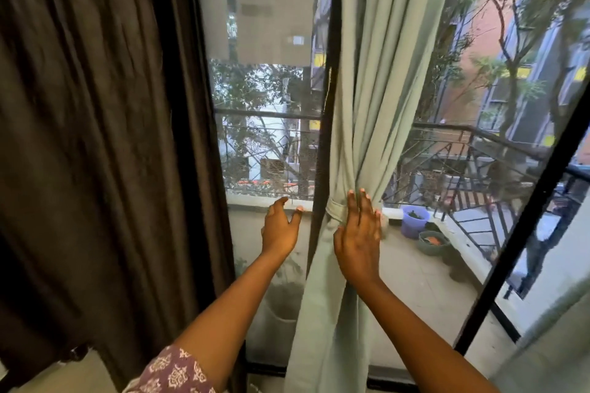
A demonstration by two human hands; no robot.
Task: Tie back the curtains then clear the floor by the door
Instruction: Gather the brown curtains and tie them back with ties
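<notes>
Patterned sleeve (174, 372) low at the left, both arms reaching out. Right hand (359, 234) lies flat, fingers straight, on the pale green curtain (357, 80), just beside its tie band (335, 209). Left hand (281, 226) hangs apart, fingers spread, holding nothing. Dark brown curtain (95, 121) hangs left; balcony pots (424, 230) beyond the glass

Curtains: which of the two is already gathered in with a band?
The pale green curtain, cinched by a matching tie-back beside the right hand. The dark brown curtain hangs loose.
</notes>
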